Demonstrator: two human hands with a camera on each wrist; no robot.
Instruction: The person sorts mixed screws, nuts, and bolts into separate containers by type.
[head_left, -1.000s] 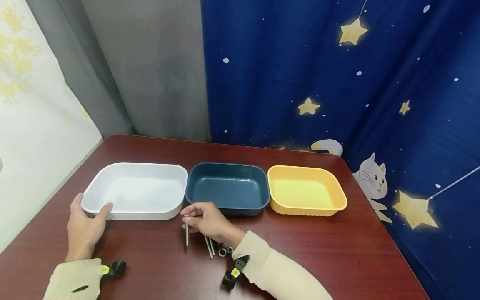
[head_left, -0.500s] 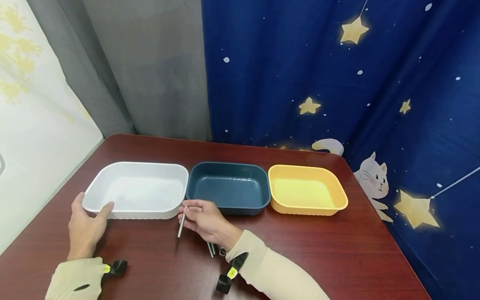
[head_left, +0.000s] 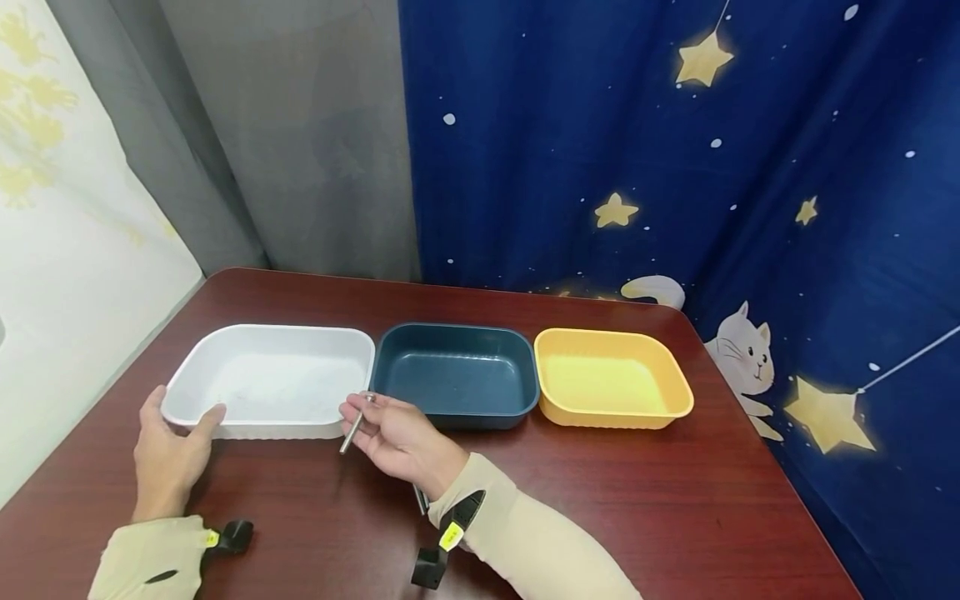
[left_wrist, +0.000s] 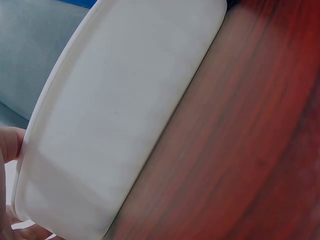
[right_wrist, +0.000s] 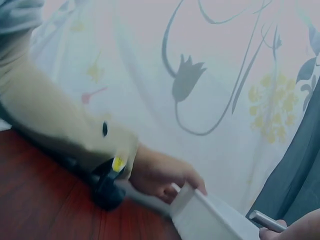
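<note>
A slim silver metal rod [head_left: 352,435] is pinched between the thumb and fingers of my right hand [head_left: 408,440], tilted with its lower end toward me. The hand is over the table in front of the white bin's right front corner. In the right wrist view, one end of the rod [right_wrist: 267,220] sticks out past the fingertips. My left hand [head_left: 171,458] grips the left front corner of the white plastic bin [head_left: 277,431], thumb over the rim and fingers along the outer side. The left wrist view shows the bin's front wall [left_wrist: 115,110] standing on the table.
A dark blue bin [head_left: 457,379] stands right beside the white one, with a yellow bin [head_left: 615,379] on its other side. More metal rods [head_left: 421,500] lie on the table [head_left: 637,508], partly hidden by my right wrist. Curtains hang behind the table.
My right hand has moved left and slightly away from me with the rod, which has swung from nearly upright to slanted. The nuts are now hidden behind the right sleeve. The left hand stays put.
</note>
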